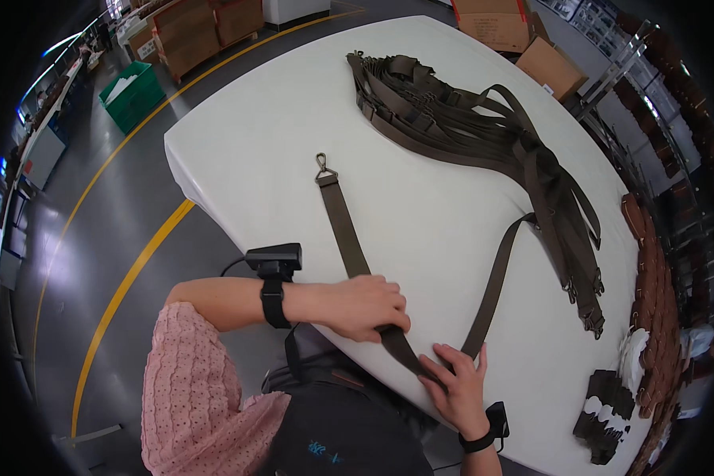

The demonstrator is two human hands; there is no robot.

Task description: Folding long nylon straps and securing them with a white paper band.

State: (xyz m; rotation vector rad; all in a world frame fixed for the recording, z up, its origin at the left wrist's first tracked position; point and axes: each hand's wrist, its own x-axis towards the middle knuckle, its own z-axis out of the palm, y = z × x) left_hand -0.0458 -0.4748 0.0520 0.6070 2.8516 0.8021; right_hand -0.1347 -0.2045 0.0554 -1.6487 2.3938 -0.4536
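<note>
A dark olive webbing strap (343,222) runs across the white table toward me, with a metal snap hook (323,166) at its far end. My left hand (369,308) is closed over this strap, its fingers curled down on the webbing. Closer to the table's near edge, my right hand (458,387) holds the strap where it bends, thumb and fingers around the webbing. From there the strap climbs to the right (493,297) and meets a large bundle of similar straps (452,127). Metal hooks (593,324) show at the bundle's near end.
The white table (246,151) has a rounded outline. Small dark pieces with white bands (603,416) lie at its right near edge, beside brown woven-looking items (654,317). Cardboard boxes (551,67) stand behind, and a green crate (131,95) is on the floor at left.
</note>
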